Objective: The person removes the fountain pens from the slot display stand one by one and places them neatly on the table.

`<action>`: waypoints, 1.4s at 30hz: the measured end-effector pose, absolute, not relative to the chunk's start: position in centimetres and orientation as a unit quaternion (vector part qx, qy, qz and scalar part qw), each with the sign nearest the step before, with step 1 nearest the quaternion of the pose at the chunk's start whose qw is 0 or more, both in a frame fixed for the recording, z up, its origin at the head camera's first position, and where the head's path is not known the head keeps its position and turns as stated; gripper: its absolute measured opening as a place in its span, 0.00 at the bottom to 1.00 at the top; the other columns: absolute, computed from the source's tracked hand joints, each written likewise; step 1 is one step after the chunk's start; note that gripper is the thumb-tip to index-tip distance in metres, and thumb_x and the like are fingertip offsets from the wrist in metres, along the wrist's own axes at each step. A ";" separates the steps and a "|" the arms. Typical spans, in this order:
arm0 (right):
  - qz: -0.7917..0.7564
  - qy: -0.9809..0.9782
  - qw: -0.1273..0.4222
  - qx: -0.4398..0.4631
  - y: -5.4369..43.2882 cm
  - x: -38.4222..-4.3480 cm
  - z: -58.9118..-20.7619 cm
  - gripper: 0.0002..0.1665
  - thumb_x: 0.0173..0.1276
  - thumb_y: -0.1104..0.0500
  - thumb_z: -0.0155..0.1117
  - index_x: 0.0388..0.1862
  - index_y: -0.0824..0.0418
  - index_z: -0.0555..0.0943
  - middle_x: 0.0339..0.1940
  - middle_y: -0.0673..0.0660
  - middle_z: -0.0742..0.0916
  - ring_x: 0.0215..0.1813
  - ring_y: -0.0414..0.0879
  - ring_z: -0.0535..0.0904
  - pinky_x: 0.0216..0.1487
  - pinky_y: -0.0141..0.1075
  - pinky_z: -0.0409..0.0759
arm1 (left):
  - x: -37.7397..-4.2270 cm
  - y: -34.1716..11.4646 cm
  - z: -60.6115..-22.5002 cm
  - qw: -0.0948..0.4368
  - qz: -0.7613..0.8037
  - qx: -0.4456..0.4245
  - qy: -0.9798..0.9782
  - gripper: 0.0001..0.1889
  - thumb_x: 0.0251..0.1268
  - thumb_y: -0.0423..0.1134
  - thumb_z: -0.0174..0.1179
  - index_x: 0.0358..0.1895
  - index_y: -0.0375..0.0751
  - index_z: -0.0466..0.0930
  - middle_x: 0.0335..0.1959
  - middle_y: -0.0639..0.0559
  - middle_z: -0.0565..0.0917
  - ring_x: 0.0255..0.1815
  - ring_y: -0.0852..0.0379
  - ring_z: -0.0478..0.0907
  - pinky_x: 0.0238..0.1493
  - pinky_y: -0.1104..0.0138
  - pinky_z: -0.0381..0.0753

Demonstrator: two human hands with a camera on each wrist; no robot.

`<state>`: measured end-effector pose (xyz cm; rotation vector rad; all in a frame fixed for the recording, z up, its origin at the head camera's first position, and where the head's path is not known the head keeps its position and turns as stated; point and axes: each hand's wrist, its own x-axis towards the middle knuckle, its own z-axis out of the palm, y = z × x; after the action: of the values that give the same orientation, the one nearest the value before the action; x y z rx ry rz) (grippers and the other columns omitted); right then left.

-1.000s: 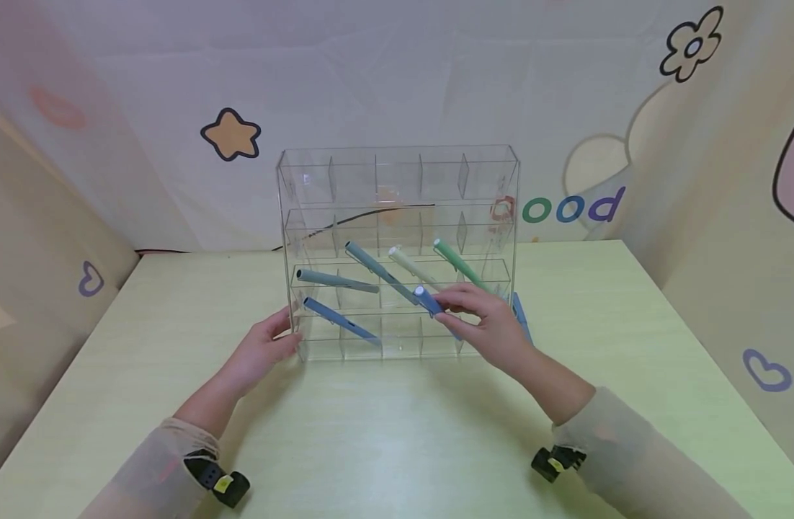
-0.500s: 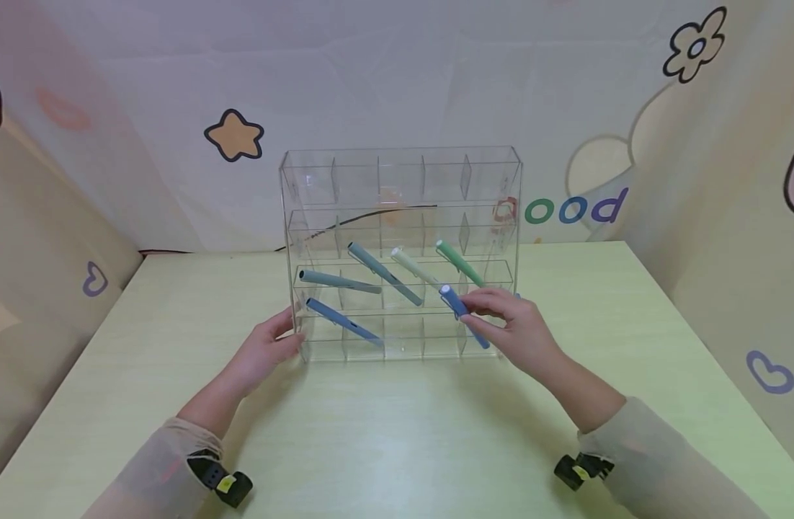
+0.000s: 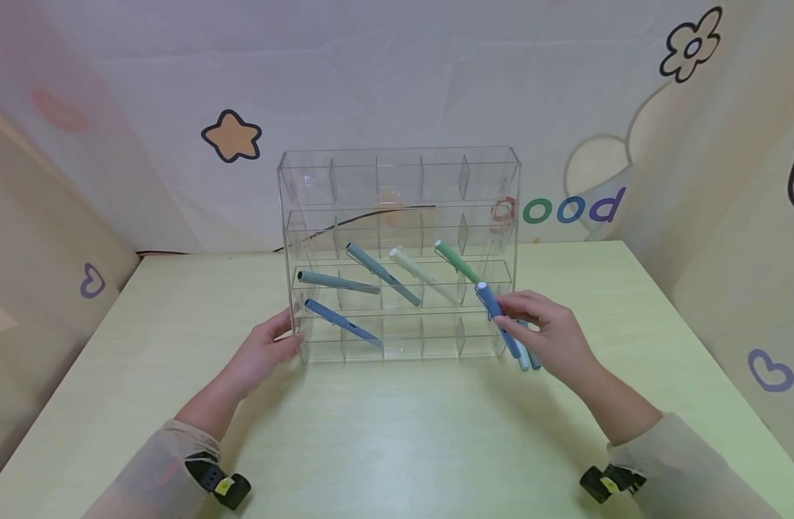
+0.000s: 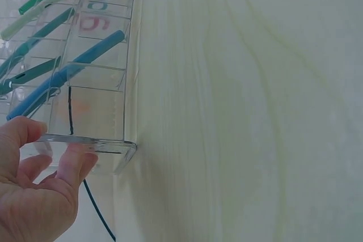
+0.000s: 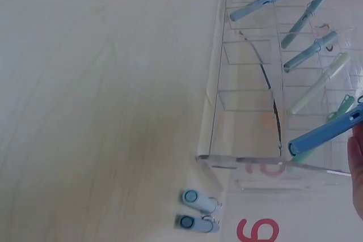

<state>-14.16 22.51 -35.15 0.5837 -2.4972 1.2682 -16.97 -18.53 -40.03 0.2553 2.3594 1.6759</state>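
Observation:
My left hand (image 3: 270,342) grips the left side panel of a clear acrylic rack (image 3: 402,349), thumb on one side and fingers on the other, as the left wrist view shows. My right hand (image 3: 549,331) pinches a blue pen (image 3: 508,342) between thumb and fingers, tilted in front of the rack's lower right corner. Another blue pen (image 3: 344,322) leans in the lowest tier at left. One tier up lean a grey-teal pen (image 3: 338,282), a teal pen (image 3: 385,275), a pale green pen (image 3: 415,269) and a green pen (image 3: 457,260).
A light blue pen (image 5: 198,199) and a darker blue pen (image 5: 197,223) lie on the pale wooden table (image 3: 397,440) just outside the rack's right side. A printed cloth (image 3: 397,86) hangs behind the rack, with side cloths left and right.
My right hand has moved right with the blue pen, from the rack's middle to its lower right corner. The left hand and the rack have stayed put.

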 end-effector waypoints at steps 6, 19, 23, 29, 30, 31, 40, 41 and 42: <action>0.428 -0.876 0.145 0.170 23.9 -13.8 -35.3 0.15 0.61 0.64 0.65 0.47 0.65 0.82 0.42 0.55 0.84 0.41 0.32 0.78 0.45 0.21 0.74 | -16.9 -18.6 -40.1 0.117 0.573 0.085 0.807 0.31 0.70 0.33 0.49 0.74 0.42 0.48 0.68 0.30 0.58 0.62 0.40 0.65 0.56 0.55 0.70; 0.448 -0.882 0.121 0.081 26.7 -13.3 -35.8 0.21 0.66 0.57 0.61 0.54 0.66 0.78 0.44 0.60 0.82 0.39 0.31 0.78 0.41 0.21 0.75 | -17.1 -18.5 -40.1 0.122 0.571 0.084 0.808 0.31 0.70 0.34 0.48 0.74 0.42 0.48 0.68 0.30 0.58 0.64 0.39 0.63 0.57 0.51 0.69; 0.456 -0.880 0.117 0.060 27.5 -13.7 -36.0 0.23 0.67 0.54 0.60 0.55 0.67 0.77 0.42 0.52 0.83 0.38 0.31 0.78 0.40 0.21 0.75 | -17.2 -18.5 -40.2 0.122 0.571 0.087 0.807 0.31 0.70 0.34 0.48 0.74 0.42 0.49 0.68 0.31 0.58 0.64 0.39 0.63 0.57 0.50 0.68; 0.483 -0.869 0.107 0.028 28.5 -14.4 -36.4 0.28 0.66 0.50 0.60 0.57 0.69 0.75 0.38 0.36 0.81 0.39 0.28 0.77 0.41 0.19 0.74 | -17.2 -18.6 -40.2 0.120 0.572 0.085 0.807 0.31 0.70 0.34 0.49 0.73 0.42 0.49 0.68 0.31 0.58 0.64 0.40 0.64 0.57 0.51 0.69; 0.485 -0.868 0.105 0.022 28.7 -14.5 -36.4 0.29 0.66 0.49 0.60 0.57 0.69 0.75 0.38 0.36 0.81 0.39 0.28 0.77 0.42 0.19 0.74 | -17.2 -18.6 -40.2 0.120 0.572 0.084 0.807 0.31 0.70 0.34 0.49 0.73 0.42 0.49 0.68 0.31 0.58 0.63 0.40 0.64 0.57 0.51 0.69; 0.486 -0.868 0.101 0.016 28.8 -14.6 -36.5 0.29 0.66 0.49 0.60 0.58 0.69 0.74 0.38 0.36 0.81 0.39 0.27 0.77 0.42 0.19 0.73 | -17.2 -18.6 -40.2 0.120 0.572 0.084 0.807 0.31 0.70 0.34 0.49 0.73 0.42 0.49 0.68 0.31 0.58 0.63 0.40 0.64 0.57 0.52 0.69; 0.497 -0.866 0.059 -0.019 29.8 -15.5 -37.0 0.35 0.66 0.44 0.58 0.62 0.68 0.72 0.40 0.39 0.80 0.41 0.27 0.76 0.45 0.19 0.72 | -17.1 -18.6 -40.0 0.122 0.571 0.087 0.807 0.31 0.70 0.33 0.48 0.74 0.41 0.48 0.68 0.30 0.57 0.65 0.37 0.61 0.58 0.50 0.67; 0.496 -0.866 0.056 -0.020 29.9 -15.6 -37.1 0.35 0.66 0.44 0.58 0.62 0.68 0.72 0.40 0.39 0.80 0.41 0.27 0.76 0.44 0.19 0.72 | -17.1 -18.6 -40.0 0.122 0.571 0.088 0.807 0.31 0.70 0.33 0.48 0.74 0.42 0.48 0.68 0.30 0.57 0.65 0.37 0.61 0.58 0.50 0.68; 0.495 -0.867 0.052 -0.021 30.0 -15.6 -37.1 0.35 0.66 0.43 0.57 0.62 0.68 0.71 0.41 0.40 0.80 0.41 0.28 0.76 0.44 0.19 0.72 | -17.0 -18.6 -40.0 0.121 0.571 0.089 0.807 0.31 0.70 0.33 0.48 0.74 0.42 0.49 0.68 0.30 0.58 0.65 0.37 0.61 0.58 0.50 0.68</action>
<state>-15.62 29.99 -37.12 -0.0640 -2.6378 1.5060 -17.05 -18.55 -40.04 0.2590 2.3575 1.6678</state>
